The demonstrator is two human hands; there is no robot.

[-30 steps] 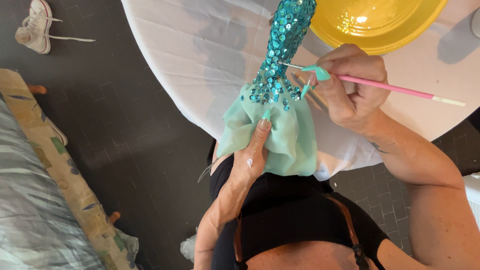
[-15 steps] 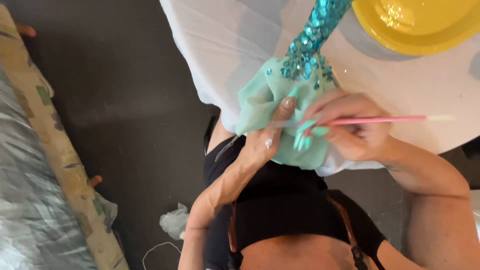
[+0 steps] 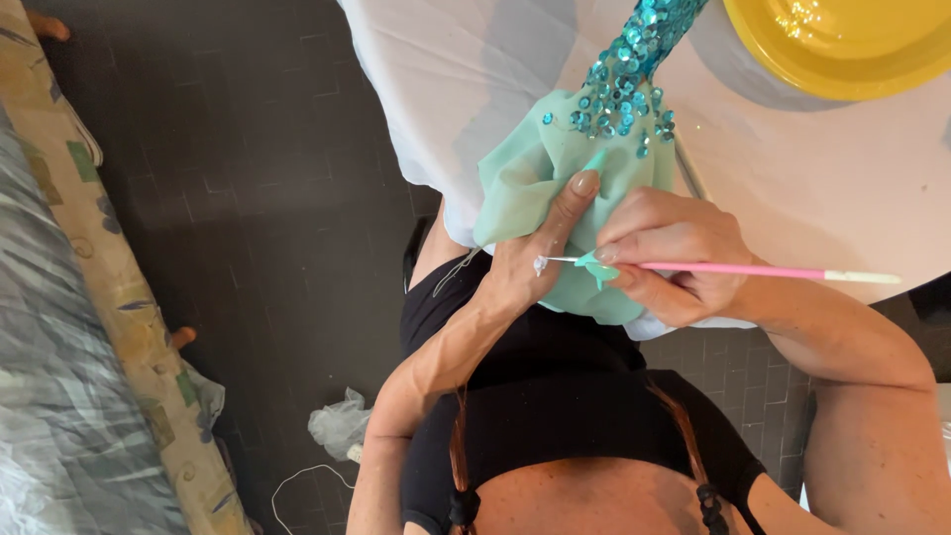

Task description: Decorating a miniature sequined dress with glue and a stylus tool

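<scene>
My left hand [image 3: 535, 253] presses flat on a mint-green fabric [image 3: 525, 173], fingers spread, thumb pointing up the cloth. The fabric hangs over the near edge of a white-covered round table [image 3: 475, 69]. A band of turquoise sequins [image 3: 624, 94] runs up the cloth toward the top of the view. My right hand [image 3: 674, 258] pinches a thin pink tool [image 3: 733, 269] with a teal grip and a metal tip. The tip rests on the back of my left hand, with a small white blob at its end.
A yellow bowl [image 3: 842, 45] holding glittery bits stands on the table at the top right. A dark tiled floor [image 3: 258, 198] lies left of the table. A patterned mattress or cushion edge [image 3: 89, 297] runs along the left. A crumpled clear plastic bag [image 3: 342, 424] lies on the floor.
My right hand has come down from beside the sequins to the back of my left hand, bringing the pink tool. The view has shifted right and down; my left hand stays on the fabric.
</scene>
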